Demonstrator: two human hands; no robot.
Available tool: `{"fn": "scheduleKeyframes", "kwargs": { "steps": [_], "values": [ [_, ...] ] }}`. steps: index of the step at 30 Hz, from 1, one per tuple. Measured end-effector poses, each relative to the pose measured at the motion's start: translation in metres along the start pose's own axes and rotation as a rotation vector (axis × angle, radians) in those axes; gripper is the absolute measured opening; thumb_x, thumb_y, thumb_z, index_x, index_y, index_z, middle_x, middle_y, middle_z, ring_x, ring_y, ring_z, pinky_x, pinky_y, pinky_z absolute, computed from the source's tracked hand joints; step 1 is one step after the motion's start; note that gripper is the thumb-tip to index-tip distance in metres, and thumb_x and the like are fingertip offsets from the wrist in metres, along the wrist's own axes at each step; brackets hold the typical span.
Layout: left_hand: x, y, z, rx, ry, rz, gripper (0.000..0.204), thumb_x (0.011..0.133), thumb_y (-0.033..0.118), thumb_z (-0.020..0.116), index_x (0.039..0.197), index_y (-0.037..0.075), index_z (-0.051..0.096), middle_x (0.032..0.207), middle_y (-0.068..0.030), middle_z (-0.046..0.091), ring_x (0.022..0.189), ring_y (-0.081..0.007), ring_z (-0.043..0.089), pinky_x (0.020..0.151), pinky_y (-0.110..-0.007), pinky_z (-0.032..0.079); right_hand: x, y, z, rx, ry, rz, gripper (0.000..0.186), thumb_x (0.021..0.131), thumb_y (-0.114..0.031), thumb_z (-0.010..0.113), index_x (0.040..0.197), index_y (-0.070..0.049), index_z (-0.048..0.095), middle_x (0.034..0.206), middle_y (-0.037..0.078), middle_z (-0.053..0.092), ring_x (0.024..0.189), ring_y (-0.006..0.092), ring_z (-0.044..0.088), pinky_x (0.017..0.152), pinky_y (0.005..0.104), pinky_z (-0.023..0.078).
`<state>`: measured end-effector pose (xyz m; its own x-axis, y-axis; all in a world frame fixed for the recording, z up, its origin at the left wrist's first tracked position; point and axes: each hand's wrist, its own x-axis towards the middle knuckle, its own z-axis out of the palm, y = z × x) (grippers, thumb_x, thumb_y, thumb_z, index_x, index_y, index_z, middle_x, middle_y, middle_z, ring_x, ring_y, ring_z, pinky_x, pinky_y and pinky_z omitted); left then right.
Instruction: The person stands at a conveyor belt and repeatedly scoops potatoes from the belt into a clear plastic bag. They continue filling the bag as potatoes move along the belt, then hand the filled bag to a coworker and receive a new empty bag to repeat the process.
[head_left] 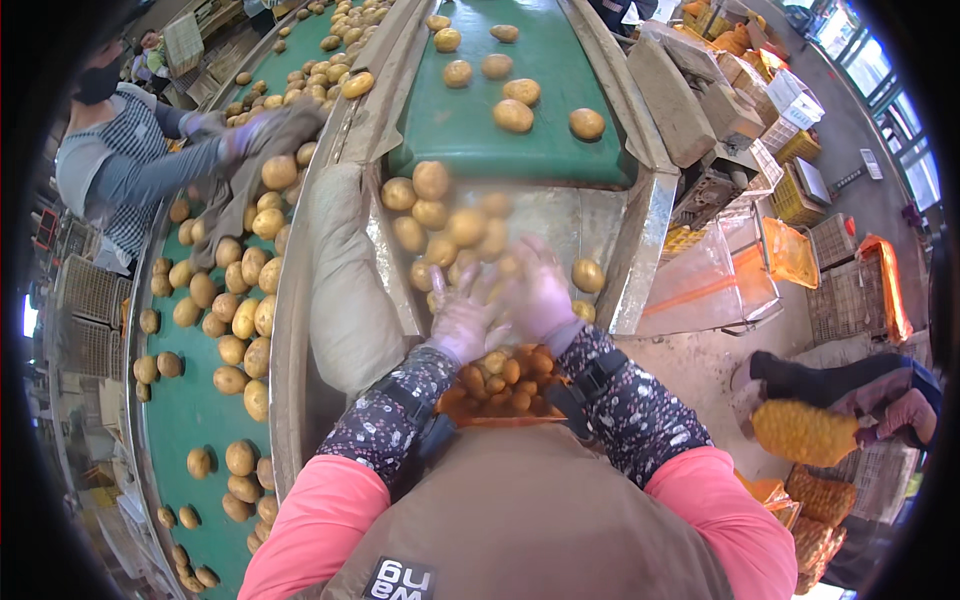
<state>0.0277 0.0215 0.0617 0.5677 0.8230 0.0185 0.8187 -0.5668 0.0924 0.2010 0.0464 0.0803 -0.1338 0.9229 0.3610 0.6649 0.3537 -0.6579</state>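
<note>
Both my hands wear pale pink gloves and reach into a metal chute full of yellow potatoes. My left hand and my right hand are blurred with motion among the potatoes at the chute's near end. Whether either one grips a potato I cannot tell. Just below my wrists hangs an orange mesh bag with several potatoes in it. A green conveyor belt above the chute carries more potatoes toward it.
A second green belt on the left holds many potatoes. A person in a striped apron reaches over it. A padded cloth roll lies between the belts. At right are crates, orange bags, and another person holding a filled mesh sack.
</note>
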Motion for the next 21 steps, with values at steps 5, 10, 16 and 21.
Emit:
{"fn": "scheduleKeyframes", "kwargs": {
  "steps": [5,10,16,21],
  "values": [
    [-0.008,0.001,-0.002,-0.113,0.134,0.164,0.052,0.087,0.057,0.063,0.118,0.015,0.07,0.139,-0.0149,0.055,0.138,-0.0388,0.041,0.12,-0.069,0.007,0.043,-0.02,0.02,-0.017,-0.214,-0.089,0.056,0.088,-0.02,0.064,0.142,-0.01,0.054,0.148,0.023,0.047,0.139,0.0383,0.045,0.117,0.0456,0.034],
    [-0.023,-0.005,0.008,-0.094,0.138,0.31,0.04,0.09,0.049,0.063,0.106,0.014,0.072,0.113,-0.0089,0.066,0.118,-0.032,0.055,0.12,-0.063,0.019,0.033,-0.019,0.034,-0.332,-0.276,-0.175,0.058,0.087,-0.026,0.066,0.143,-0.017,0.056,0.149,0.021,0.049,0.139,0.0375,0.045,0.12,0.0491,0.028],
    [-0.016,-0.009,0.014,-0.081,0.338,0.154,0.046,0.087,0.044,0.066,0.121,0.013,0.065,0.13,-0.0099,0.058,0.135,-0.0329,0.044,0.118,-0.061,0.021,-0.007,0.017,0.014,-0.16,-0.145,0.077,0.055,0.086,-0.02,0.064,0.14,-0.014,0.056,0.143,0.016,0.052,0.141,0.0342,0.039,0.122,0.0535,0.022],
    [-0.003,0.0,0.015,-0.071,0.358,-0.213,0.062,0.088,0.046,0.064,0.139,0.012,0.055,0.147,-0.0183,0.042,0.142,-0.0457,0.03,0.117,-0.065,0.017,-0.021,0.038,0.019,-0.388,-0.108,-0.02,0.06,0.083,-0.025,0.066,0.141,-0.017,0.053,0.14,0.014,0.054,0.14,0.0319,0.041,0.121,0.0555,0.019]
  ]
}}
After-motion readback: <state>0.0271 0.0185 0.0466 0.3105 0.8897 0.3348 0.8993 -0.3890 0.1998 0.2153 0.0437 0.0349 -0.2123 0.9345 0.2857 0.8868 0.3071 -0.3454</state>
